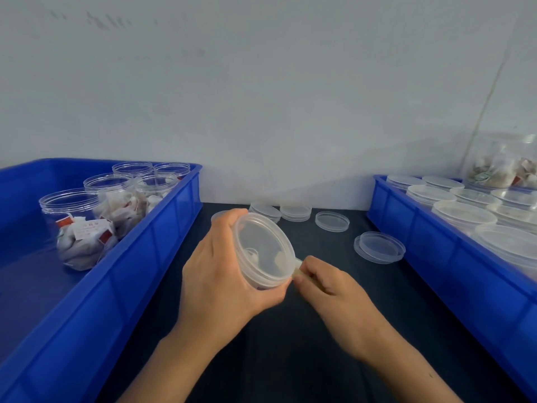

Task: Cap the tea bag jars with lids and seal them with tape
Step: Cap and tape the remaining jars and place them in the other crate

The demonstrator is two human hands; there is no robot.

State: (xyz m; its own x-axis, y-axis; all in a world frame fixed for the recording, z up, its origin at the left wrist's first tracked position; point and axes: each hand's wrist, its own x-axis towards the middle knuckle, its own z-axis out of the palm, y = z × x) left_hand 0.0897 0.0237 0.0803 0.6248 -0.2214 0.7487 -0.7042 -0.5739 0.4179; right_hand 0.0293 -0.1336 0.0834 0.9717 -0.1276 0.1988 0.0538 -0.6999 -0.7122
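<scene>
Both forearms reach in from the near edge of the dark worktop (290,359). Left hand (220,274) curls round a capped jar (263,251), holding it tilted above the middle of the worktop with its clear lid (261,247) facing the camera. Right hand (328,282) sits just beside the jar's right rim, its thumb and fingers pinching a pale strip of tape (297,267) that touches the lid's edge. Along the left side stands a blue bin (139,274) with 5 open jars (78,225) of tea bags grouped toward its far end, none capped. Loose lids (332,221) lie near the far edge of the worktop: 2 short stacks, 1 single lid, and a pair overlapping close to the right bin (430,245). That bin, along the right side, holds many capped jars (464,215) packed close, seen lid-up. Another jar (505,161) of tea bags rises above them at the bin's far right corner, blurred; what it rests on I cannot tell.
</scene>
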